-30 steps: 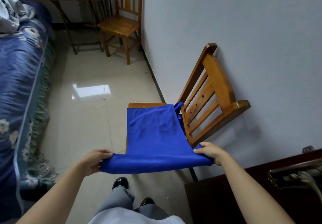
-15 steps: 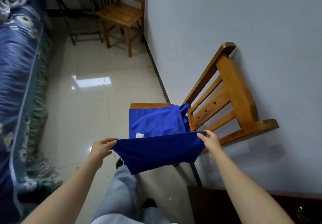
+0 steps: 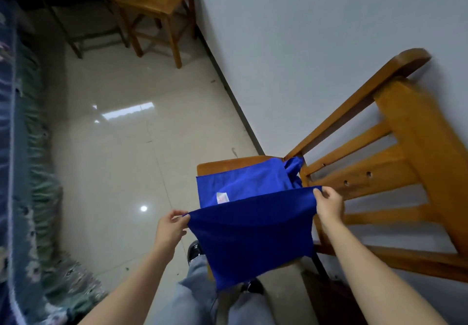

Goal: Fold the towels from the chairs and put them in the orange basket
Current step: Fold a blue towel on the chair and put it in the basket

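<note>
1. Blue towel (image 3: pixel 250 236): soft, light, limp; sags between grips. Hold it by the corners, edge taut.
2. Left hand (image 3: pixel 170 228) pinches the left corner, right hand (image 3: pixel 329 205) the right corner.
3. Towel hangs over the near edge of the chair (image 3: pixel 379 172) seat; the far part lies on the seat, white tag showing.
4. Basket not in view.

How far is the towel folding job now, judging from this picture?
Early stage. Nothing looks finished: no folded towel and no orange basket are in view. In hand: the left hand and right hand pinch two corners of the blue towel, lifting its near edge off the near chair. Left: complete the folds, then basket it.
</note>
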